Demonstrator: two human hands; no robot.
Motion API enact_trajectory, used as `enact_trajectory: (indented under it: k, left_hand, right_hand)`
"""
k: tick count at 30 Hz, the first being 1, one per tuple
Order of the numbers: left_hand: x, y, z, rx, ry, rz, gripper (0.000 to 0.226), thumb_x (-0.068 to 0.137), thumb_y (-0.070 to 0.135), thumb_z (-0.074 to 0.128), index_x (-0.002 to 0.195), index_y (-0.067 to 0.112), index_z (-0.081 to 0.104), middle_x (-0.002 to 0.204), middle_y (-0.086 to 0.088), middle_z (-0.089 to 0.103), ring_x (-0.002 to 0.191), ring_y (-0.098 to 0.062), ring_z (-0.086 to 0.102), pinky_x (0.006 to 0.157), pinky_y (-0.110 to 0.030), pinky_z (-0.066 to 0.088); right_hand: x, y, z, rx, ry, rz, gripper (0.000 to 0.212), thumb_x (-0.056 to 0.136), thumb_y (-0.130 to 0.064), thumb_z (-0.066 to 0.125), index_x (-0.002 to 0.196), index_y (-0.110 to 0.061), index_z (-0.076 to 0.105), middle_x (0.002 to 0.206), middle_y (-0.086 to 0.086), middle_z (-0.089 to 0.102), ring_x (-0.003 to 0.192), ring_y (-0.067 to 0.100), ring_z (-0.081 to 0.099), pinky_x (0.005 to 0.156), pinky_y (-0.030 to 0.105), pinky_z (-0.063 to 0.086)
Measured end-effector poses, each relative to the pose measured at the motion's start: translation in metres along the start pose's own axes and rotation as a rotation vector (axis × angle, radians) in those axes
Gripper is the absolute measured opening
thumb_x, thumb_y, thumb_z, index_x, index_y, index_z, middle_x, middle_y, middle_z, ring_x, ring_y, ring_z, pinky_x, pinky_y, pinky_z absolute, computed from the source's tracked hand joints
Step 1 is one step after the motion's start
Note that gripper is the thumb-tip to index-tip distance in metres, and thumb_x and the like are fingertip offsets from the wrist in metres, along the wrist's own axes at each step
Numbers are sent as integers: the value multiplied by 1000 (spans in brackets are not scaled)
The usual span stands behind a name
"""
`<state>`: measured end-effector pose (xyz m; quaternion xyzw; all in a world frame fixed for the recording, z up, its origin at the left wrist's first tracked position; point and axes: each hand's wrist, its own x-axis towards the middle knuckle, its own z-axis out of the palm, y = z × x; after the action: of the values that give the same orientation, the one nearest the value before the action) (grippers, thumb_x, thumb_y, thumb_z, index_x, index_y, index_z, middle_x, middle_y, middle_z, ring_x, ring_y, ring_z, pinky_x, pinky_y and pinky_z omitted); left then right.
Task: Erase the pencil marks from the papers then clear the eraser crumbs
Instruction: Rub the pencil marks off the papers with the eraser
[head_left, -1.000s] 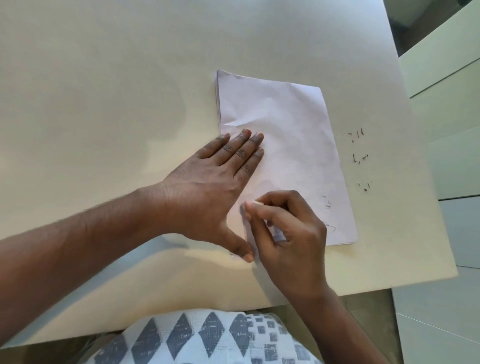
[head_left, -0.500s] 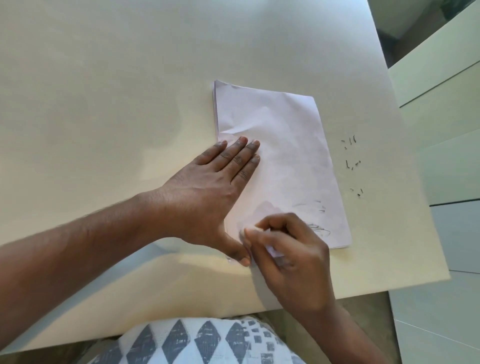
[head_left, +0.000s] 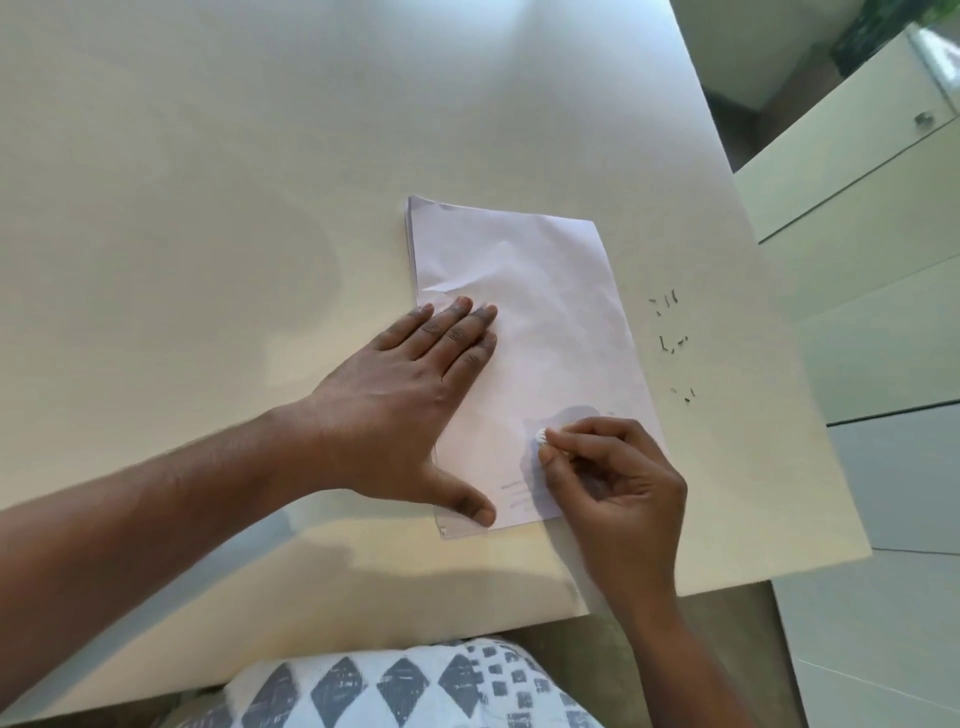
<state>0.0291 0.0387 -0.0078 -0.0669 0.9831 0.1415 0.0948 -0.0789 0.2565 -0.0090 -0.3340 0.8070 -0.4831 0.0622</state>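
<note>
Pinching eraser (head_left: 541, 435) in right hand (head_left: 615, 499); I judge remaining pencil marks (head_left: 515, 493) just nearward of it on papers (head_left: 524, 332); left hand (head_left: 405, 410) flat, fingers straight.

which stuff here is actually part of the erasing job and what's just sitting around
Part of the job:
- papers, faint pencil marks near the bottom edge
- eraser, pinched in the right hand
- left hand, flat on the papers
- eraser crumbs on the table

Just lying about:
- cabinet
</note>
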Motion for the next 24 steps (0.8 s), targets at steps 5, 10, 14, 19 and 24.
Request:
enact_trajectory:
  k: [5,10,14,19,24]
  left_hand:
    - [11,10,-8,60,103,35,150,62,111,29,158,-3,24,175,-13,-2,155,-28,-35,130,-46,-10]
    - [23,11,-10,-28,-31,164,139,69,104,41,166,15,-1,171,2,-29,152,-17,-39,128,-41,-18]
    - [26,13,-4,51,-70,136,152,57,112,33,162,19,-26,165,1,-42,148,-19,-46,127,-47,-18]
    - [26,13,-1,37,-74,116,158,52,113,38,159,20,-32,162,1,-47,146,-17,-48,126,-45,-20]
    - [28,16,0,37,-89,100,155,51,112,35,158,23,-35,159,3,-50,144,-15,-50,127,-45,-19]
  right_hand:
    - [1,-3,-1,-4,-35,-3,13,80,-5,88,89,-12,83,96,-3,73,91,15,73,73,20,58]
    - [1,-1,-2,26,-30,21,24,78,-5,90,97,-15,78,93,-7,75,82,15,73,71,23,59]
    - [4,0,-5,17,-60,40,27,76,-4,91,98,-12,76,97,-8,75,82,16,73,72,27,61]
    - [-12,-9,4,-177,-83,-145,18,79,-15,90,94,-13,80,91,-7,74,84,9,69,69,31,57]
    - [-22,-11,20,-209,-54,-114,19,83,-17,85,102,-17,81,89,-10,71,77,6,64,66,29,54]
